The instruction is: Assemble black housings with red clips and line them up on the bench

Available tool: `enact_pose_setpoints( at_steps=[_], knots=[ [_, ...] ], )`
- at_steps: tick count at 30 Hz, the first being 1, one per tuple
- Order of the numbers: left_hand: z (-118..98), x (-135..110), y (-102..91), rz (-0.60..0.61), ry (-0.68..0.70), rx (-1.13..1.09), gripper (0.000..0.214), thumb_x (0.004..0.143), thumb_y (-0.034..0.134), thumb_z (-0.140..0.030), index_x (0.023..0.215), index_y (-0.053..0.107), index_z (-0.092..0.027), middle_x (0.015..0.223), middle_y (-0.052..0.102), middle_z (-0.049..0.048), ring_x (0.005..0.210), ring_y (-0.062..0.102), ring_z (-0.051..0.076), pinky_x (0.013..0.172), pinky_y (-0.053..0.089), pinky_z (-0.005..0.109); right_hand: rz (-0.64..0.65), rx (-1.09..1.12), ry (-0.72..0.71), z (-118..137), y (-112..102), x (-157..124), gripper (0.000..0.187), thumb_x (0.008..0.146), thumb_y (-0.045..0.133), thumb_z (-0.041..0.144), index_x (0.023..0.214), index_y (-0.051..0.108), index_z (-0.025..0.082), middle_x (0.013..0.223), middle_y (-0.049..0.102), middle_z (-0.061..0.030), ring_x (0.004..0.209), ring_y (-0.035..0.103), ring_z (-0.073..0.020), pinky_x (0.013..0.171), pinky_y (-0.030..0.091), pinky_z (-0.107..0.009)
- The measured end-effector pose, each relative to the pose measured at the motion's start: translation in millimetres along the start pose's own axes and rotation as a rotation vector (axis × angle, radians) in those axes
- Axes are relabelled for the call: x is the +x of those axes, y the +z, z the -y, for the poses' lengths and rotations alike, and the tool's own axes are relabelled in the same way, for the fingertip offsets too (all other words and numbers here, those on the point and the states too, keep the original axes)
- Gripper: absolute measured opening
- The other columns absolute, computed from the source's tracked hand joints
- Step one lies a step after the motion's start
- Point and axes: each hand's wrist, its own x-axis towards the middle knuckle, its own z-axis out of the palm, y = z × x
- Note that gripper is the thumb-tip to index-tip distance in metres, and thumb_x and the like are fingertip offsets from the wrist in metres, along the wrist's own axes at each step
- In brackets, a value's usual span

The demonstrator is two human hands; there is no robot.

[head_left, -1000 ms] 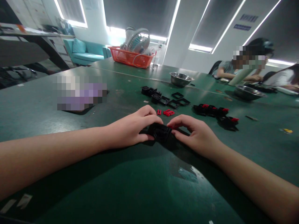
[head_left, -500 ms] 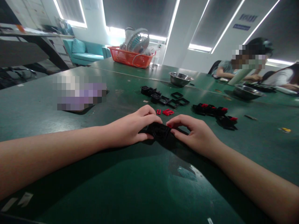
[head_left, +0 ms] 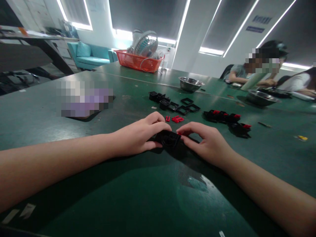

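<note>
My left hand (head_left: 138, 135) and my right hand (head_left: 206, 141) meet on a small black plastic part (head_left: 168, 139) resting on the green table (head_left: 138, 194). Both hands pinch it between thumb and fingers, and a bit of red (head_left: 179, 133) shows at my right fingertips. Just beyond my hands lie loose red clips (head_left: 175, 118). Farther back sit several empty black frames and housings (head_left: 172, 102). To the right is a cluster of black parts with red clips fitted (head_left: 228, 120).
A steel bowl (head_left: 190, 83) and an orange basket (head_left: 138, 61) holding a fan stand at the back. Two people sit at the far right beside another steel bowl (head_left: 263, 97). A blurred object (head_left: 84, 98) lies to the left. A small yellow item (head_left: 301, 138) lies at far right.
My hands stay put on the black part; my fingers shift slightly and the part tilts a little.
</note>
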Motion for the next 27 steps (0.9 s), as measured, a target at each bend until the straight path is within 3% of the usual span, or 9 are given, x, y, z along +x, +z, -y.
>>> enact_pose_setpoints(
  at_steps=[27],
  knots=[
    [2.9, -0.3, 1.4, -0.038, 0.093, 0.070, 0.037, 0.085, 0.062, -0.016, 0.121, 0.052, -0.017, 0.116, 0.047, 0.0080, 0.106, 0.052, 0.020, 0.096, 0.046, 0.032, 0.023, 0.010, 0.002, 0.2, -1.6, 0.2, 0.012, 0.083, 0.058, 0.017, 0.091, 0.066, 0.021, 0.084, 0.072, -0.0013, 0.074, 0.067, -0.0152, 0.071, 0.054, -0.027]
  ],
)
